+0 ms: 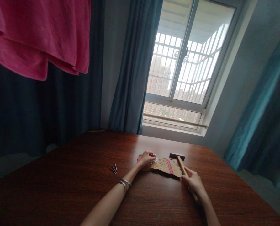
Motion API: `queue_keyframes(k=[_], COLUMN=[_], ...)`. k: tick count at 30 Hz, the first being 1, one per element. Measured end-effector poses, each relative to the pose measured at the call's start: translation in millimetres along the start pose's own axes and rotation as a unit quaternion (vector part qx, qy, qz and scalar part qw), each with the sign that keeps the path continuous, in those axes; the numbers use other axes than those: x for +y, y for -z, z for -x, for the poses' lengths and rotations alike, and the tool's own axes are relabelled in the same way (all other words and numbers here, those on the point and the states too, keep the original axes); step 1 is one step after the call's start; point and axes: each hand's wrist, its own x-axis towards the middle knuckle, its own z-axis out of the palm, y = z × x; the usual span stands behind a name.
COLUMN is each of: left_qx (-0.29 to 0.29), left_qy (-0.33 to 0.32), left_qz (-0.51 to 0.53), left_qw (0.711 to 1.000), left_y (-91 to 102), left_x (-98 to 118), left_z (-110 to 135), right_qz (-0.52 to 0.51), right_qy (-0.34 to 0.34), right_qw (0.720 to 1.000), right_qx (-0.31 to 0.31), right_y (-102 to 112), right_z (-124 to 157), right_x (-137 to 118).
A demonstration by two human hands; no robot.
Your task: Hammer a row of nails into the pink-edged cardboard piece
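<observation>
A tan patterned sheet with pink bands lies flat on the brown wooden table. My left hand rests on its left end with the fingers curled in a pinch; what they grip is too small to make out. My right hand is closed round a wooden stick, whose far end lies along the sheet's right edge. Bracelets circle my left wrist.
A small dark flat bar lies just beyond the sheet. Two or three thin metal pins lie left of my left forearm. Behind the table are a barred window, blue curtains and a hanging pink cloth.
</observation>
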Motion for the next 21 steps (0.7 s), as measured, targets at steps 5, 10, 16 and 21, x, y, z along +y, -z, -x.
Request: queue_keyframes(k=[5,10,16,21], left_qx=[-0.006,-0.003,-0.012,-0.006], left_qy=[-0.002,0.001,0.009,0.011], left_qz=[-0.003,0.001,0.009,0.001], left_qw=[1.000,1.000,1.000,1.000], left_y=[0.7,0.2,1.6,1.8], left_x=[-1.2,-4.6,-2.7,0.2], left_z=[1.3,0.4,1.2,2.3], right_qz=[0.125,0.191,0.177,0.167], right_qy=[-0.030,-0.075,-0.078,-0.059], right_qw=[0.992,0.979,0.981,0.984], right_qx=[-0.001,0.008,0.007,0.005], right_y=[-0.9,-1.6,-3.1,-4.7], right_z=[-2.5,-2.9,-8.1,-5.3], right_x=[8.4,14.3,20.6,23.0])
